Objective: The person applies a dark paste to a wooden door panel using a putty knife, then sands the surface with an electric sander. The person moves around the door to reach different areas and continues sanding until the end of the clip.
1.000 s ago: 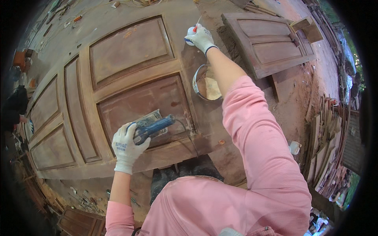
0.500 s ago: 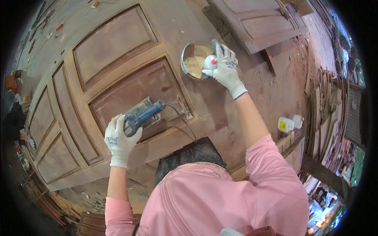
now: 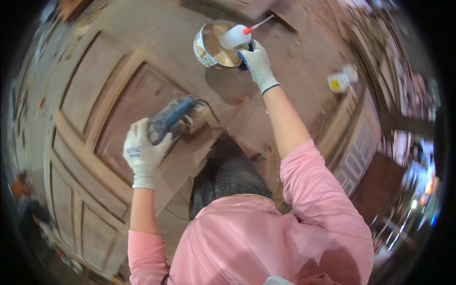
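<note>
My left hand, in a white knitted glove, is closed around one end of a blue corded power sander. The sander is over the brown panelled wooden door; whether it touches the door is unclear. My right hand, gloved too, grips the dark handle of a patterned pot up and to the right. A shadow on the floor shows the pot is raised. Inside it, a white squeeze bottle with a red cap and thin nozzle leans over tan contents. My fingers around the handle are partly hidden.
A white plastic jug with a yellow label stands on the dusty floor to the right. Timber pieces line the right side. The sander's cord runs toward my legs. Motion blurs the far edges.
My right hand has gone from over the bottle to the pot's handle and lifted the pot. My view has turned rightward; the left hand still holds the sander.
</note>
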Demonstrator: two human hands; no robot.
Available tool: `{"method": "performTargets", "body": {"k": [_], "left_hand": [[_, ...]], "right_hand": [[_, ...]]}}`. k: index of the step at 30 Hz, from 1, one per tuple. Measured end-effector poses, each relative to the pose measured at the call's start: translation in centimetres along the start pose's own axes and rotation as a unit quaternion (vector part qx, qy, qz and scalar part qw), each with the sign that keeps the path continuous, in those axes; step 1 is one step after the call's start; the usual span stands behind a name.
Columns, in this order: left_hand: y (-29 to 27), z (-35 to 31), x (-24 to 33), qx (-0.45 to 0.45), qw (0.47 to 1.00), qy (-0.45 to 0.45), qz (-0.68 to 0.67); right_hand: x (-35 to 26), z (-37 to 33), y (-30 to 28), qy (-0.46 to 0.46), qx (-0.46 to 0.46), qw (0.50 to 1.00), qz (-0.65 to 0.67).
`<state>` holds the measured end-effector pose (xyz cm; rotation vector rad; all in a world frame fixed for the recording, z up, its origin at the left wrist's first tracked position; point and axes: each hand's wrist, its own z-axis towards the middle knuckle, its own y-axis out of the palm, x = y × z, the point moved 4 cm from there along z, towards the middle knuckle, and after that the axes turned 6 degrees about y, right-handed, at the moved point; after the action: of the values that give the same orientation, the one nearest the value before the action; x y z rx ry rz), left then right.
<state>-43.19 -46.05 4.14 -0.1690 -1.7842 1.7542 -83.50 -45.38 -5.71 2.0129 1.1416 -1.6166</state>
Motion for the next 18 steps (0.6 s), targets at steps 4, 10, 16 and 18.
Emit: {"method": "performTargets", "body": {"k": [4, 10, 16, 18], "left_hand": [[1.4, 2.7, 2.6, 0.011, 0.998, 0.052, -0.044], [3.0, 5.5, -1.7, -0.038, 0.996, 0.028, -0.082], [3.9, 5.6, -6.7, -0.049, 0.998, 0.031, 0.009], [4.4, 5.8, -7.4, -0.036, 0.999, 0.021, -0.002]], "right_hand": [[6.0, -7.2, -15.0, -0.034, 0.159, 0.985, -0.062], [24.6, -26.9, -28.5, 0.070, 0.415, 0.906, -0.043], [40.6, -46.3, -30.8, 0.234, 0.567, 0.786, 0.074], [44.6, -50.0, -31.3, 0.277, 0.599, 0.737, 0.146]]}}
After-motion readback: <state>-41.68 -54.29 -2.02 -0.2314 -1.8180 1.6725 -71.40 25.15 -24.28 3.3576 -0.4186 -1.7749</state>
